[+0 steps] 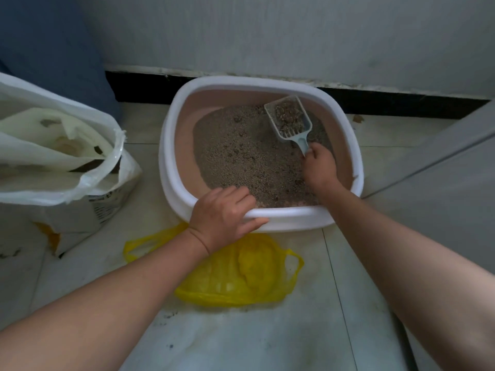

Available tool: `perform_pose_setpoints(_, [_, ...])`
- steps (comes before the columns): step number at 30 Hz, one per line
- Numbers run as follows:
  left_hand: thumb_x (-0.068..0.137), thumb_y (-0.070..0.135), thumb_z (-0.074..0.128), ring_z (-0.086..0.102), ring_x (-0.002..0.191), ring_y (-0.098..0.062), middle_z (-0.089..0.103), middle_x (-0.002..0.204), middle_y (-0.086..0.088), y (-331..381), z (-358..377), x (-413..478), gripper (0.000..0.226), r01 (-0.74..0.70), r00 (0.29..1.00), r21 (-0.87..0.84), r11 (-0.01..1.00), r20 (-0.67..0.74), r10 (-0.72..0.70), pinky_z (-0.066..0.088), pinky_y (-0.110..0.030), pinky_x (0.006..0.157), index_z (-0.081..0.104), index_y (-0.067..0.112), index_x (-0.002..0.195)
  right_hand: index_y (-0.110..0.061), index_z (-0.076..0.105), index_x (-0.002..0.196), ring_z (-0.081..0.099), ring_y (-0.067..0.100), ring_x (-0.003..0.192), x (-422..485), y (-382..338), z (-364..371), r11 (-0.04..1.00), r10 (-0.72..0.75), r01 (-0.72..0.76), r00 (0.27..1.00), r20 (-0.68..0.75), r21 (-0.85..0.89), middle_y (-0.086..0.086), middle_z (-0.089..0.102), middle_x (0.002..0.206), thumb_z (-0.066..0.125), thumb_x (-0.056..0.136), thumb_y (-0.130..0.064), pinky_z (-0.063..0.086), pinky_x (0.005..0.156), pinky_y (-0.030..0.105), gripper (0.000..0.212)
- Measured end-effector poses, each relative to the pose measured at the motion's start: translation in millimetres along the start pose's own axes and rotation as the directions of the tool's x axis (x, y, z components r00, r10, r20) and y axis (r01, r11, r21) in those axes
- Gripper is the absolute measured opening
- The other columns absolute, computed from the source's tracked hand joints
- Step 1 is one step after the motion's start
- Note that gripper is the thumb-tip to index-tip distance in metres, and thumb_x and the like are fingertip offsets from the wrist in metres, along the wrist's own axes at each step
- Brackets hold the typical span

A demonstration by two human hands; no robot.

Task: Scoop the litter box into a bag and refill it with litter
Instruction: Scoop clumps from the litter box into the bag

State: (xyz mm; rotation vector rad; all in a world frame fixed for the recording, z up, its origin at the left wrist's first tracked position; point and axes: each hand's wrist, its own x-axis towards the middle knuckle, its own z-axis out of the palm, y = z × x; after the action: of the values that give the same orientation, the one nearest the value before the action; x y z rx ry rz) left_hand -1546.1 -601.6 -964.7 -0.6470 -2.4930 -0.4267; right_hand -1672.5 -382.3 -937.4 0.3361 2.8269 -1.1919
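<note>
The yellow bag (241, 274) lies crumpled on the floor just in front of the litter box (171, 145). The left hand (222, 218) has its grip curled over the box's near rim. Inside the box, toward its right side, the right hand (320, 164) has its grip clamped on the handle of the scoop (290, 119), which sits loaded near the far wall. I'd shake it gently over the litter (241, 156), keep it level, and open the bag before tipping.
</note>
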Motion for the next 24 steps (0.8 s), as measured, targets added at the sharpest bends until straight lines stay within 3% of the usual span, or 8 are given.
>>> perform_pose_setpoints(5, [0.09,0.055,0.065,0.053,0.064,-0.023,0.053,0.073,-0.001,0.3,-2.1,0.7,0.041,0.006,0.999,-0.008,1.0,0.039,-0.006,0.038,-0.035,0.055,0.056,0.018,0.073,-0.01,0.058,0.093,0.054,0.024,0.069,-17.8,4.0,-6.5,1.0,-0.014,0.014,1.0,-0.003,0.022,0.01,0.059,0.079,0.037,0.103,-0.022,0.045,0.064,0.04,0.027])
perform_pose_setpoints(9, [0.088,0.053,0.067,0.053,0.064,-0.023,0.053,0.073,-0.001,0.6,-3.0,1.2,0.04,0.01,0.998,-0.03,0.999,0.065,-0.008,0.037,-0.033,0.054,0.055,0.018,0.073,-0.009,0.056,0.088,0.055,0.024,0.07,-29.9,-0.7,-18.7,0.997,-0.072,0.072,0.997,-0.02,-0.006,0.009,0.059,0.077,0.037,0.103,-0.019,0.042,0.062,0.037,0.027])
perform_pose_setpoints(13, [0.089,0.057,0.061,0.052,0.067,-0.021,0.053,0.074,0.001,0.2,-5.7,1.8,0.042,0.047,0.992,-0.095,0.994,0.119,-0.036,0.038,-0.033,0.053,0.055,0.018,0.073,-0.01,0.056,0.084,0.05,0.021,0.065,-46.4,-5.5,-29.0,0.989,-0.109,0.113,0.993,0.049,-0.095,0.008,0.057,0.074,0.039,0.103,-0.016,0.036,0.061,0.033,0.026])
perform_pose_setpoints(19, [0.086,0.058,0.06,0.049,0.072,-0.019,0.052,0.076,0.002,1.5,-16.2,7.3,0.041,0.132,0.967,-0.209,0.969,0.242,-0.08,0.045,-0.037,0.056,0.054,0.018,0.074,-0.011,0.052,0.078,0.045,0.016,0.061,-78.1,-1.7,-34.6,0.986,-0.141,0.142,0.99,0.025,-0.087,0.0,0.049,0.066,0.04,0.101,-0.012,0.032,0.061,0.034,0.026])
perform_pose_setpoints(24, [0.087,0.056,0.062,0.051,0.073,-0.018,0.054,0.077,0.002,-1.8,-13.4,4.5,0.04,0.102,0.974,-0.171,0.98,0.218,-0.063,0.035,-0.03,0.057,0.057,0.018,0.074,-0.008,0.056,0.081,0.046,0.016,0.063,-95.9,2.6,-45.1,0.973,-0.174,0.183,0.982,0.074,-0.141,0.005,0.054,0.072,0.041,0.102,-0.014,0.032,0.057,0.033,0.026])
